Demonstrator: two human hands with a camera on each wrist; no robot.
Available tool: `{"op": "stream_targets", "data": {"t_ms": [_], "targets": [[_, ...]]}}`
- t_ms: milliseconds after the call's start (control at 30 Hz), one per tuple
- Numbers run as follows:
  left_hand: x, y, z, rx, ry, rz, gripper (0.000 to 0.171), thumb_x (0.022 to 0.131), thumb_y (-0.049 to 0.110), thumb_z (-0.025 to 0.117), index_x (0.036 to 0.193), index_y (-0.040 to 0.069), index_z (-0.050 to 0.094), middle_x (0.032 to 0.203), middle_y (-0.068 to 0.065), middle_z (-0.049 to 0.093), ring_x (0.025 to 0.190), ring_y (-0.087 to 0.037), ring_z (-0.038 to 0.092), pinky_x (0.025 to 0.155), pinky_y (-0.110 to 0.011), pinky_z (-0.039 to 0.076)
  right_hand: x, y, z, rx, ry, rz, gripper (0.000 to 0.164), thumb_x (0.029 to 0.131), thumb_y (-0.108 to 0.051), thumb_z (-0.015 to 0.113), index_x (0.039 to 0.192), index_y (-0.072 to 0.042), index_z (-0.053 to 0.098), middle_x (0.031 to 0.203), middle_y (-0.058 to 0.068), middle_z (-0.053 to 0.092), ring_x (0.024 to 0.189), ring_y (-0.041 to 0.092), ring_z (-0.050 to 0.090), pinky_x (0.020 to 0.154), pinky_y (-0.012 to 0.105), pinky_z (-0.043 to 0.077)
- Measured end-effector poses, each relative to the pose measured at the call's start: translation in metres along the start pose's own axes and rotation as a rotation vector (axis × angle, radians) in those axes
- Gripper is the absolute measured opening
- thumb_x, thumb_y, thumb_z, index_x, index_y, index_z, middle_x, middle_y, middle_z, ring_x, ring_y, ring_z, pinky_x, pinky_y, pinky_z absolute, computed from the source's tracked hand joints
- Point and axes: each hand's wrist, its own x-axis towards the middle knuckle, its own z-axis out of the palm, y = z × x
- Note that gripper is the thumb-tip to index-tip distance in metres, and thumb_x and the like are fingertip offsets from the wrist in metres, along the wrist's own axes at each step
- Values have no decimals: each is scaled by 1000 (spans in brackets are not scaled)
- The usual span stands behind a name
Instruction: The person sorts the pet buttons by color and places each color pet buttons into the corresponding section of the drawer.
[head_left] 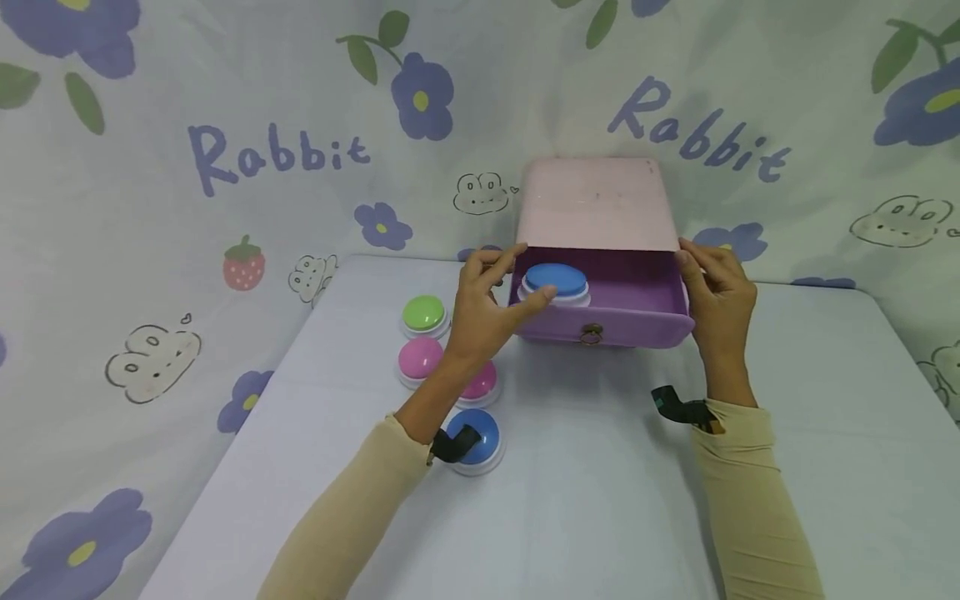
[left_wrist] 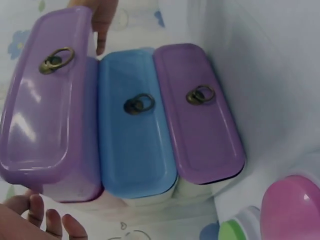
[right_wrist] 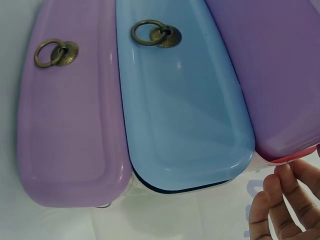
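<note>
A three-tier drawer cabinet point(head_left: 600, 204) with a pale pink top stands at the back of the table. Its top purple drawer point(head_left: 637, 327) is pulled out. Inside, at the left, sits a blue dome push button point(head_left: 557, 280) on a white base. My left hand point(head_left: 480, 312) touches the cabinet's left side, its thumb reaching over the drawer rim beside the button. On the other side, my right hand point(head_left: 720, 296) rests its fingertips against the cabinet's right edge. Below, a blue drawer point(left_wrist: 137, 150) and a lower purple drawer point(left_wrist: 205, 135) are closed.
Left of the cabinet stand more dome buttons: a green one point(head_left: 423, 312), a pink one point(head_left: 420, 357), another pink one point(head_left: 483, 382) partly behind my wrist, and a blue one point(head_left: 480, 429). A patterned cloth point(head_left: 300, 208) hangs behind the white table point(head_left: 585, 483).
</note>
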Motion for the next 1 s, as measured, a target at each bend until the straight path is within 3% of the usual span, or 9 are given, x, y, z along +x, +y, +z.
{"op": "stream_targets", "data": {"t_ms": [100,200,333,500,700,800,1000], "targets": [[-3,1,-5,-42,33,34,63,83,39,79,139,19,61,117,-2,48,110,-17,45,73,-31,38,0,-1,1,11,-1,6,23,96,-9,68,116,1,73,100,-8,66,95,8,57,80,14,49],[-8,1,-12,-62,57,53,60,83,37,79,137,18,63,114,-1,49,106,-15,46,73,-33,40,2,7,0,15,-1,11,23,96,-10,68,117,-1,73,101,-7,66,97,9,57,81,15,48],[-17,-2,-21,-64,72,44,56,84,35,79,135,18,65,111,1,49,102,-12,47,74,-37,41,1,5,1,10,-9,-11,23,96,-8,67,117,2,72,101,-7,66,97,9,57,80,16,48],[-31,-13,-32,-62,64,23,53,84,30,80,134,17,66,110,-3,50,100,-14,48,73,-33,40,-2,-5,2,19,-3,-6,24,96,-7,67,116,5,71,100,-7,66,94,7,58,78,14,48],[-60,-37,-50,3,33,-44,50,86,31,79,133,23,67,110,-1,52,98,-17,46,74,-40,42,-2,3,3,38,-3,15,23,96,-7,68,116,2,72,100,-8,66,94,8,58,78,14,49],[-76,-49,-57,27,-9,-86,51,85,30,80,134,22,66,110,-1,51,98,-25,46,76,-44,43,2,16,2,34,0,16,22,96,-9,68,116,-1,73,101,-8,66,96,10,58,80,15,50],[-96,-65,-65,74,-68,-154,52,85,30,81,134,19,66,110,-8,52,97,-40,46,75,-40,42,4,33,0,42,8,27,21,95,-11,70,115,-5,75,102,-4,68,98,12,58,81,16,50]]}}
